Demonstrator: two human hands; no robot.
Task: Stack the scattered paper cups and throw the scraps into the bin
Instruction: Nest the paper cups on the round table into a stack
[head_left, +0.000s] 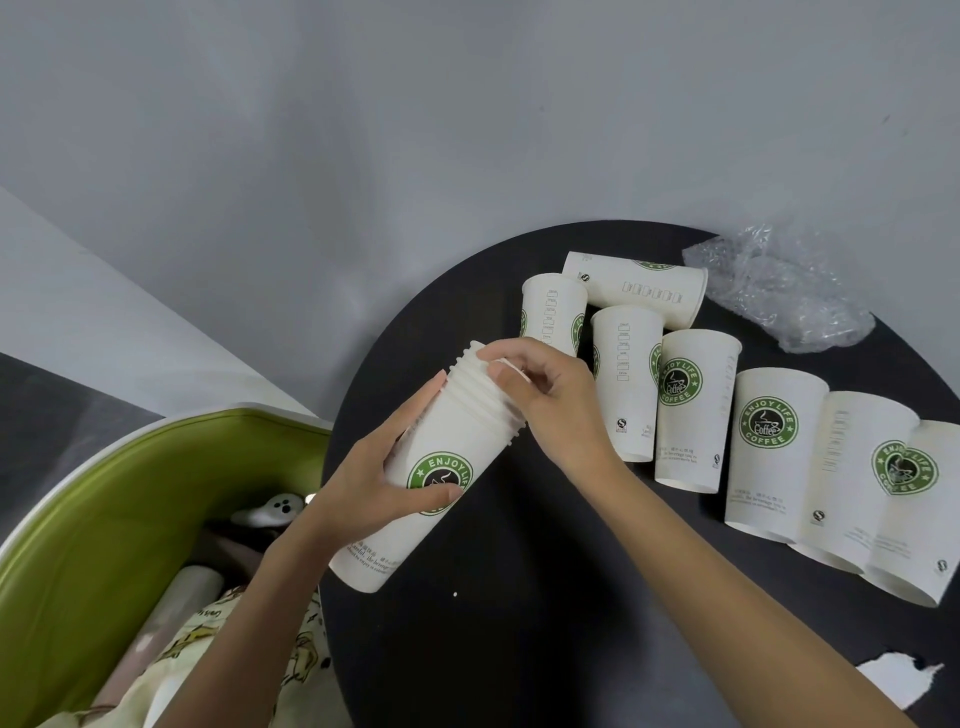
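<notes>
A stack of several nested white paper cups (431, 467) with a green coffee logo is held tilted above the left edge of the round black table (519, 597). My left hand (384, 478) grips the stack's body. At the stack's rim end my right hand (545, 395) has its fingers curled over the rims. Several loose cups (685, 410) of the same kind stand upside down on the table to the right, and one cup (639, 286) lies on its side at the back. A torn white paper scrap (898, 675) lies near the table's front right.
Crumpled clear plastic wrap (784, 296) sits at the table's back right. A green bin (104, 493) with a white rim stands left of the table, holding rubbish and printed cloth. Grey floor lies beyond.
</notes>
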